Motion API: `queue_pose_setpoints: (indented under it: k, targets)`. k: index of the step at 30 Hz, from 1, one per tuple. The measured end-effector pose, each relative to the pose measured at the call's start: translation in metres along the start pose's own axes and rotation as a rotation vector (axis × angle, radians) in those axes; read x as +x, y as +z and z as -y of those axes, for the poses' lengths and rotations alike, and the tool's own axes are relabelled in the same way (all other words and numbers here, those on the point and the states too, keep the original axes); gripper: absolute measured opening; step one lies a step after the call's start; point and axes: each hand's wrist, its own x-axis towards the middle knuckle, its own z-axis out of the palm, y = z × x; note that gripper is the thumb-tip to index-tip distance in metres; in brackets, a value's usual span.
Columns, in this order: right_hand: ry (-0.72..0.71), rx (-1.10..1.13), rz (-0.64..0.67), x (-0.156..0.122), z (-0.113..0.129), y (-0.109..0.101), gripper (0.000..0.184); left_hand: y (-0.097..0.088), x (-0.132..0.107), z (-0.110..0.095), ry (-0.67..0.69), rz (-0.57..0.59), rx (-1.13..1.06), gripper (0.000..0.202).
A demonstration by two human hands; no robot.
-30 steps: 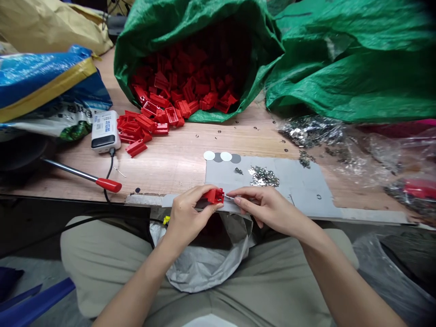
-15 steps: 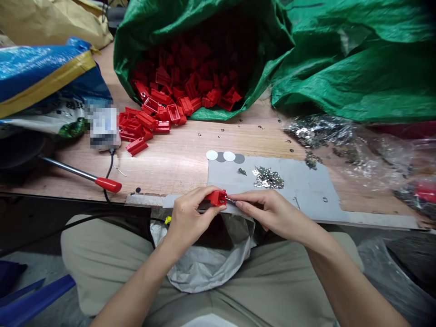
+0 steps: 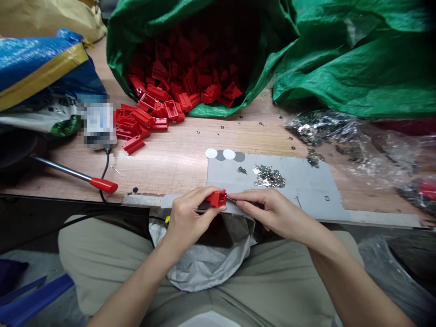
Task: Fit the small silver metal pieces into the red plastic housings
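Note:
Between the thumb and fingers of my left hand (image 3: 189, 215) is a small red plastic housing (image 3: 218, 198), its open end turned right. My right hand (image 3: 272, 211) pinches a thin metal tool (image 3: 231, 199), whose tip is at that open end; its exact kind and how far in it sits are hidden. Bits of metal show inside the housing. Just beyond my hands, a pile of small shiny metal clips (image 3: 269, 176) lies on a grey board (image 3: 306, 190), with a few more metal pieces (image 3: 242, 170) to its left.
A green sack (image 3: 252, 97) spills red housings (image 3: 136, 122) onto the wooden table. A red-handled lever (image 3: 104, 185) juts in at left. Clear bags of metal parts (image 3: 323, 129) lie at right. Below the table edge, a white sack (image 3: 204, 270) hangs open between my legs.
Both hands keep nearly the same pose, with the housing and tool together. The view has shifted slightly, so background things sit a little differently.

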Motion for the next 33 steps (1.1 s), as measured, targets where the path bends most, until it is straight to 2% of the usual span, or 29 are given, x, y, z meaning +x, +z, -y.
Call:
queue_pose_setpoints:
  k: [4, 7, 13, 22, 29, 33]
  targets:
    - [-0.090, -0.165, -0.067, -0.001, 0.005, 0.008, 0.034, 0.000, 0.001, 0.001, 0.058, 0.014, 0.028, 0.019]
    - [-0.096, -0.237, -0.130, -0.003, 0.007, 0.014, 0.034, 0.000, 0.001, 0.001, 0.075, 0.011, 0.041, 0.018]
    - [-0.055, -0.054, -0.124, -0.001, -0.001, 0.011, 0.031, -0.001, 0.000, 0.003, 0.049, 0.004, 0.036, 0.019]
    - [-0.066, -0.052, -0.077, 0.001, 0.002, 0.009, 0.033, 0.000, 0.000, 0.002, 0.028, 0.008, 0.013, 0.019]
    - [0.094, 0.042, 0.028, -0.001, -0.006, 0.007, 0.039, -0.002, 0.001, 0.001, 0.020, 0.021, 0.020, 0.019]
    - [-0.026, -0.108, -0.064, 0.001, 0.001, 0.010, 0.035, -0.002, 0.000, 0.001, 0.041, 0.025, 0.041, 0.017]
